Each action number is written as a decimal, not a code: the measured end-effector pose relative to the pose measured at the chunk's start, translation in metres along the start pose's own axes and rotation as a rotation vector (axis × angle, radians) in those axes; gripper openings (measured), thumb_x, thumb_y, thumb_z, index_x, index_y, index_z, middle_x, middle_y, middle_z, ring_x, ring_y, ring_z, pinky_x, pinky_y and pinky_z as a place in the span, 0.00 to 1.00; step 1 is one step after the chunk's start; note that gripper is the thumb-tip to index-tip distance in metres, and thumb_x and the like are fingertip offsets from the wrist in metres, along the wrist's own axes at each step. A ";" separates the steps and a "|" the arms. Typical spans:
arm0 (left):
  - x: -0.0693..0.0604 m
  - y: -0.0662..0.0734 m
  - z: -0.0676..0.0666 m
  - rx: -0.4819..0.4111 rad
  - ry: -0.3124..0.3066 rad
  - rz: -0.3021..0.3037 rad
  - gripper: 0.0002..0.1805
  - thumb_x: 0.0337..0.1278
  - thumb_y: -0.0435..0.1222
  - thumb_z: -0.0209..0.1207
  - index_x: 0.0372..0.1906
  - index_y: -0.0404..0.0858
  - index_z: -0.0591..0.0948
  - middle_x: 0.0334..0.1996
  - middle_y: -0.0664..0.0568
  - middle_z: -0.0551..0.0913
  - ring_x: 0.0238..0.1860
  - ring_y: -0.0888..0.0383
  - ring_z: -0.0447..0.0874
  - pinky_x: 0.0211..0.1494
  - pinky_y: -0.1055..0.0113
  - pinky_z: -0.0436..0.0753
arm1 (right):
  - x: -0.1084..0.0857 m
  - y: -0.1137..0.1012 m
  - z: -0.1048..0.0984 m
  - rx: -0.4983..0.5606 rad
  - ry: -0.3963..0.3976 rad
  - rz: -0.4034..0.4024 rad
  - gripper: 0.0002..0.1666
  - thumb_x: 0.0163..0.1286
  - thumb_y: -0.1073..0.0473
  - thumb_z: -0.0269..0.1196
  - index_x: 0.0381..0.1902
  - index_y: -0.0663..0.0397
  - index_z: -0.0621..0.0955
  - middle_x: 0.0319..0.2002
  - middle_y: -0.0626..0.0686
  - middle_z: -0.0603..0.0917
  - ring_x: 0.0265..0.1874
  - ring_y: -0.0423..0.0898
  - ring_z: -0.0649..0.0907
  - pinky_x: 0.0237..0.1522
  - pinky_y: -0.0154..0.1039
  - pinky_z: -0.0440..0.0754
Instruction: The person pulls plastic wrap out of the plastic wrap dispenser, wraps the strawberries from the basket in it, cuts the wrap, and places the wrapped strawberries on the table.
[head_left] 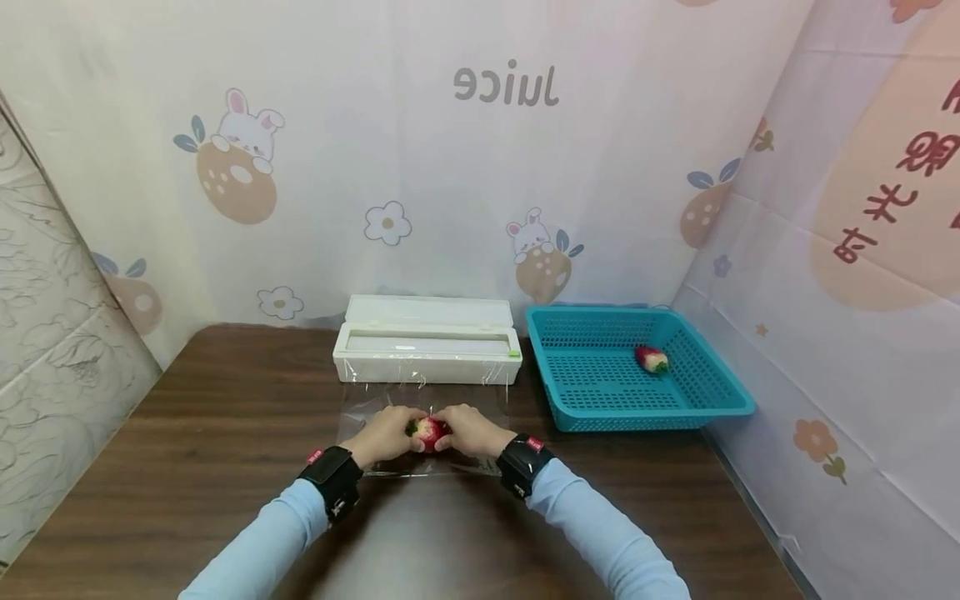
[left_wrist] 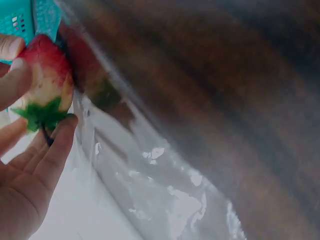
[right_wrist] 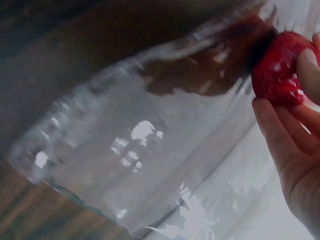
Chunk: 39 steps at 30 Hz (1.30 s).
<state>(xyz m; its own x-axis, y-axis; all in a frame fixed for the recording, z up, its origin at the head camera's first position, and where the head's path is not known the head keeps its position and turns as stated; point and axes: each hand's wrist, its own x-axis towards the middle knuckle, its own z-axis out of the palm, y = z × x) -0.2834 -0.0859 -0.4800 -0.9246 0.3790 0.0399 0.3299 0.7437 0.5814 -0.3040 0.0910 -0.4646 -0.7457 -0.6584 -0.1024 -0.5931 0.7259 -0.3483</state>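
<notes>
A red and cream strawberry (head_left: pixel 430 433) with green leaves lies on a sheet of clear film (head_left: pixel 480 404), between both hands. The left hand (head_left: pixel 387 435) holds its leafy end; in the left wrist view the fingers of that hand (left_wrist: pixel 30 185) curve round the strawberry (left_wrist: pixel 47 70). My right hand (head_left: pixel 471 432) grips the other end, and the right wrist view has its thumb and fingers (right_wrist: pixel 295 145) on the red side (right_wrist: pixel 280 70). The film runs from a white dispenser box (head_left: pixel 427 367) with its lid raised, just beyond the hands.
A blue-green basket (head_left: pixel 600 421) stands right of the dispenser, with another strawberry (head_left: pixel 652 360) inside. Both stand on a dark wooden table (head_left: pixel 240 417). Printed white cloth hangs behind the table and along the right side.
</notes>
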 end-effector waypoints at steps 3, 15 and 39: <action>0.000 0.002 -0.004 0.010 -0.004 0.002 0.26 0.41 0.35 0.68 0.51 0.33 0.78 0.44 0.44 0.82 0.41 0.53 0.79 0.43 0.57 0.77 | 0.001 -0.002 -0.004 0.023 -0.006 0.010 0.26 0.57 0.54 0.64 0.53 0.58 0.77 0.46 0.51 0.82 0.42 0.40 0.80 0.41 0.32 0.77; -0.006 0.002 -0.006 0.011 -0.022 0.000 0.25 0.42 0.35 0.68 0.50 0.34 0.79 0.43 0.45 0.82 0.40 0.55 0.78 0.43 0.58 0.77 | 0.000 -0.007 0.001 0.050 0.006 0.009 0.28 0.57 0.53 0.66 0.54 0.57 0.76 0.46 0.51 0.81 0.42 0.40 0.79 0.44 0.33 0.77; -0.049 0.009 -0.013 0.231 0.241 0.286 0.11 0.40 0.29 0.66 0.34 0.35 0.82 0.31 0.50 0.79 0.31 0.54 0.80 0.34 0.61 0.80 | 0.004 -0.002 0.006 0.098 0.043 0.061 0.27 0.56 0.52 0.66 0.53 0.58 0.77 0.47 0.53 0.82 0.45 0.43 0.80 0.47 0.36 0.77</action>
<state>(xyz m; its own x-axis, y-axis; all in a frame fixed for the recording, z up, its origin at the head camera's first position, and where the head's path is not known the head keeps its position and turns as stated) -0.2379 -0.1051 -0.4664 -0.7986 0.4688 0.3775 0.5881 0.7411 0.3238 -0.3039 0.0859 -0.4698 -0.7930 -0.6032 -0.0862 -0.5157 0.7398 -0.4322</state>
